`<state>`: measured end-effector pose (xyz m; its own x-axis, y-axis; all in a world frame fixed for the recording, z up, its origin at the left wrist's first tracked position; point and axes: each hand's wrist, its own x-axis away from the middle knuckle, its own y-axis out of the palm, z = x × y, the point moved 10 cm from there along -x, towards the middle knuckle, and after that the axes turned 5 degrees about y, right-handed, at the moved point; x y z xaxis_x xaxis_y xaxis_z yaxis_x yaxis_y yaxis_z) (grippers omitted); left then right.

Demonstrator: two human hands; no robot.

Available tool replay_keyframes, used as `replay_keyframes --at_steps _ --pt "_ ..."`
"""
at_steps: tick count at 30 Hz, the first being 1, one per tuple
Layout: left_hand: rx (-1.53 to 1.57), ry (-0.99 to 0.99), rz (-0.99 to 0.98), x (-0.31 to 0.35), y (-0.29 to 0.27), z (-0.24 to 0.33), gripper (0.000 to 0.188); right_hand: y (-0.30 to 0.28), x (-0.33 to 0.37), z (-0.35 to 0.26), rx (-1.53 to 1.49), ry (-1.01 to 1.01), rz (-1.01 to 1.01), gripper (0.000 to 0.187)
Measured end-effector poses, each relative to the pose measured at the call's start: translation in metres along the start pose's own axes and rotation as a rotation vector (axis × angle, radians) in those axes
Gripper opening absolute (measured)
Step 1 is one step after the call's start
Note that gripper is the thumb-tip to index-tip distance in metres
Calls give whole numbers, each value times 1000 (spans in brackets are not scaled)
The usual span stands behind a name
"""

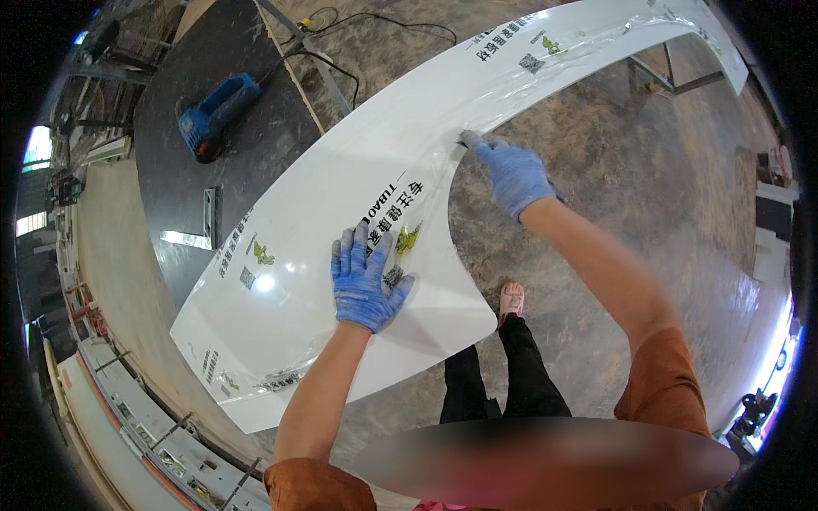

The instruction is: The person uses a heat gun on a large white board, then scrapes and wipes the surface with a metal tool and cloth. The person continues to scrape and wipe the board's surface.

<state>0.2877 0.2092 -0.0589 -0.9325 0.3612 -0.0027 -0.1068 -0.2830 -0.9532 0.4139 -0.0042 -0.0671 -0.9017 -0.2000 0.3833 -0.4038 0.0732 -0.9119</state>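
Note:
A large white curved panel (341,170), covered in printed clear film, sweeps from the lower left to the upper right. On its wide near part my left hand (368,285), in a blue and grey glove, presses flat with its fingers spread. My right hand (515,177), gloved alike, is at the panel's curved inner edge. Its fingers are closed and the forefinger points along toward the rim. A dark end shows beside the right wrist, so something slim seems to lie in the palm, but its kind is hidden. The film looks wrinkled along the inner edge.
Beyond the panel, a dark board (247,162) carries a blue power tool (217,115) with a black cable (354,77) and a metal square (204,226). A metal stand (673,81) shows under the panel's far end. Stacked boards (128,426) line the lower left.

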Motion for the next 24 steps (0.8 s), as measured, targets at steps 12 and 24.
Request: replay_keyframes --at_steps 12,24 --pt "23 -4 1 -2 -3 1 79 14 15 -29 32 -148 -5 62" --pt "18 11 10 -2 -7 3 78 16 59 -77 -4 -513 -306 71"
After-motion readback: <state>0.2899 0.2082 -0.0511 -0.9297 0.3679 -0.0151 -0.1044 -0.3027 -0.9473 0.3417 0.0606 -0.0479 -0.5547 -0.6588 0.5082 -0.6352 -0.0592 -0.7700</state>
